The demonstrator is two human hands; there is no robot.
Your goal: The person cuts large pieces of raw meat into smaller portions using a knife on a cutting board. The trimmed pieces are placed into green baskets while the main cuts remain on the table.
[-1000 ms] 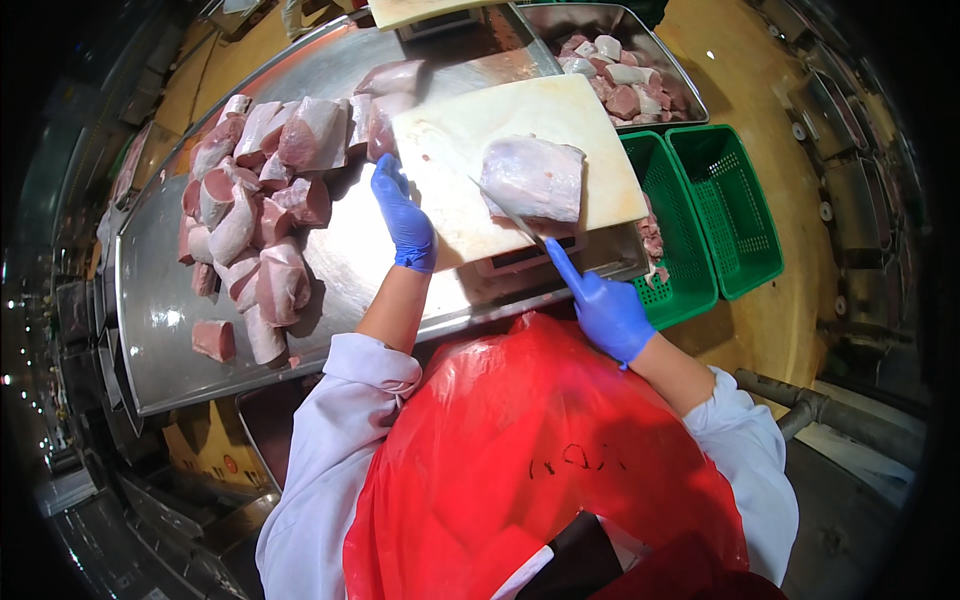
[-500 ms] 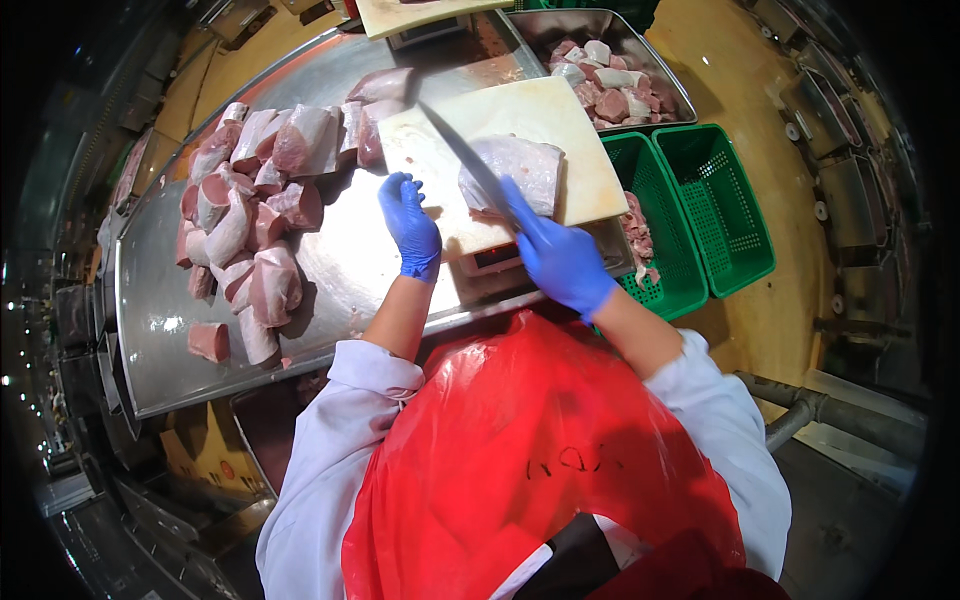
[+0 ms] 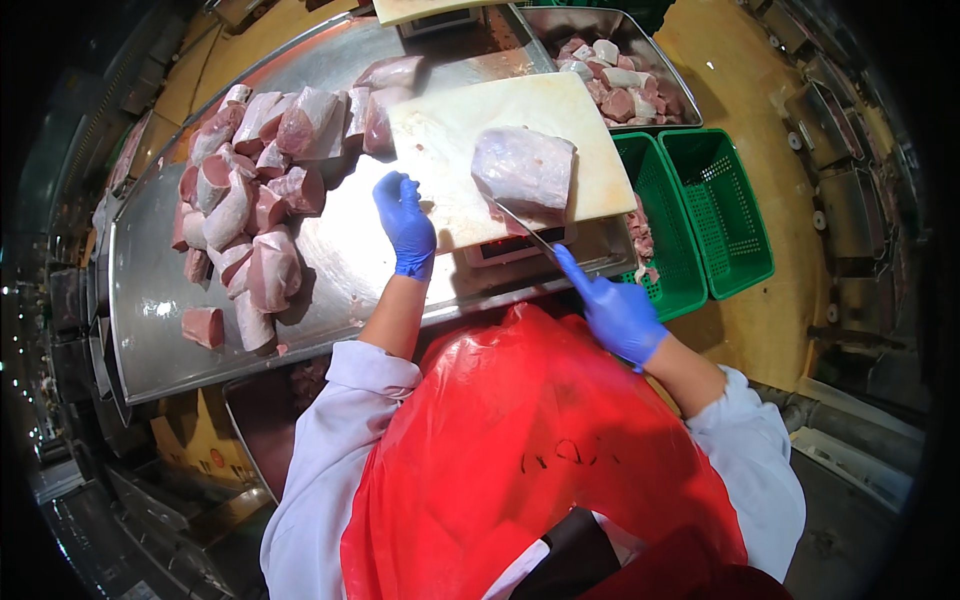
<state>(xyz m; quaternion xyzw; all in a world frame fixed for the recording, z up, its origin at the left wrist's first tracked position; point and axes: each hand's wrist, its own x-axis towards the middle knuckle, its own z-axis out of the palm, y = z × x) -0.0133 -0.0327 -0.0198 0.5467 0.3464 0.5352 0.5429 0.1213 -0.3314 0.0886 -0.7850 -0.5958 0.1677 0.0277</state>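
Flanking meat, bare board

Two green perforated baskets stand side by side. Near them sits a steel tray. Yellowish floor runs past both.

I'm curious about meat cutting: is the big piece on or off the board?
On: the big piece lies on the white board, whose surface shows either side.

Knife, held up across the large meat piece half a second ago, now low at its near edge. Right hand drawn back. Left hand's fingers, outstretched a second ago, now curled.
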